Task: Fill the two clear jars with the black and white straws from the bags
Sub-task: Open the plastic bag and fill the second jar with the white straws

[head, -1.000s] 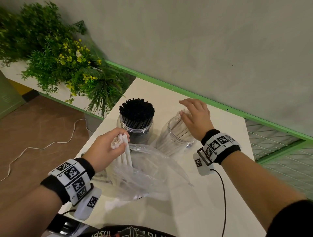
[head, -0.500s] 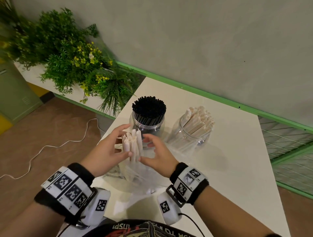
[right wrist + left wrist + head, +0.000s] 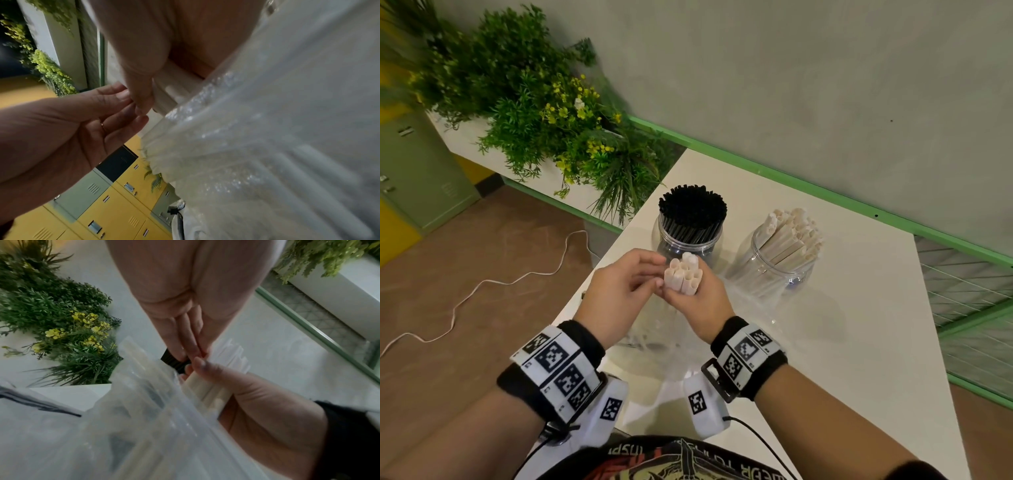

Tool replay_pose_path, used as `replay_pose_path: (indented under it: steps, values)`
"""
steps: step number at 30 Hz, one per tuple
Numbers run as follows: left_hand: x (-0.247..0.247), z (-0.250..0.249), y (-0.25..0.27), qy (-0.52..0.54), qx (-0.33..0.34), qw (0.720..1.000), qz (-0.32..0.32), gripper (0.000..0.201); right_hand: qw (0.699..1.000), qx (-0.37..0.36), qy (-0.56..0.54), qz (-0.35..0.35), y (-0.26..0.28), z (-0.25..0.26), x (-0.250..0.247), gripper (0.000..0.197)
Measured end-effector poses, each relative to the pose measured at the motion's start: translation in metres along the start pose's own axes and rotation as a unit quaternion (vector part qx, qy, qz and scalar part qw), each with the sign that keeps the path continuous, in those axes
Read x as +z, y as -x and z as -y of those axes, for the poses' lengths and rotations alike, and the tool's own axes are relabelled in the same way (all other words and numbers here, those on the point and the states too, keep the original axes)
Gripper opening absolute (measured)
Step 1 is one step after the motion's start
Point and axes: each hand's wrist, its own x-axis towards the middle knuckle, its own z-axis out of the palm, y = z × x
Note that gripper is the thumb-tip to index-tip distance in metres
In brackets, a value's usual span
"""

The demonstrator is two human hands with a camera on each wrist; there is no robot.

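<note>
A bundle of white straws (image 3: 683, 278) stands upright over the near left of the table, and my right hand (image 3: 702, 301) grips it from the right; the right thumb lies across the straws (image 3: 205, 391). My left hand (image 3: 650, 277) is beside the bundle with straight, relaxed fingers (image 3: 185, 345) that touch the right thumb. The clear plastic bag (image 3: 654, 329) hangs round the lower part of the bundle. Behind stand two clear jars: the left jar (image 3: 688, 240) is packed with black straws (image 3: 691, 205), the right jar (image 3: 774, 270) holds white straws (image 3: 791, 233) leaning right.
The white table (image 3: 859, 342) ends close to my left hand. Green plants with yellow flowers (image 3: 544, 113) stand beyond the left edge. A green rail (image 3: 825, 198) runs along the grey wall. A white cable (image 3: 482, 284) lies on the brown floor.
My right hand left the white-straw jar, came back and took hold of the bundle. My left hand let go of it and opened. The bundle has risen out of the bag.
</note>
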Motion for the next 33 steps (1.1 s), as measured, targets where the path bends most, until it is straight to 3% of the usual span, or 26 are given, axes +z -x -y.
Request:
replay_pose_path:
  steps: [3,5,6,8,13,18,21,27,30,33]
  values:
    - [-0.007,0.015,0.0,-0.215,0.049,0.974,-0.049,0.013,0.999,-0.006,-0.009,-0.046,0.002,0.005,-0.012,0.033]
    - [-0.014,0.031,0.0,-0.341,-0.014,0.94,0.003,0.015,0.996,-0.018,-0.032,-0.085,0.006,0.007,-0.023,0.035]
    - [-0.017,0.038,0.0,-0.352,-0.056,0.933,0.04,0.019,0.994,-0.025,-0.048,-0.097,0.008,0.006,-0.027,0.035]
    - [-0.019,0.047,0.001,-0.315,-0.092,0.94,0.092,0.026,0.993,-0.027,-0.061,-0.1,0.011,0.003,-0.03,0.038]
    - [-0.01,0.043,-0.001,-0.296,-0.073,0.947,0.098,0.029,0.996,-0.027,0.004,-0.081,0.011,-0.001,-0.023,0.024]
    - [-0.013,0.041,-0.003,-0.301,-0.074,0.942,0.126,0.031,0.989,-0.09,-0.006,-0.115,0.005,0.043,-0.049,0.017]
    - [-0.022,0.033,-0.01,-0.276,-0.068,0.947,0.147,0.026,0.979,-0.109,-0.075,-0.156,0.004,0.08,-0.085,0.019]
    - [0.002,-0.02,-0.051,-0.265,0.091,0.952,0.12,0.027,0.94,-0.17,-0.19,-0.227,-0.001,0.135,-0.166,0.023]
    - [0.049,-0.045,-0.074,-0.256,0.13,0.939,0.19,0.032,0.93,-0.18,-0.178,-0.267,-0.011,0.14,-0.187,0.023]
    - [0.1,-0.05,-0.095,-0.338,0.124,0.882,0.304,0.04,0.927,-0.17,-0.153,-0.298,-0.022,0.136,-0.194,0.025]
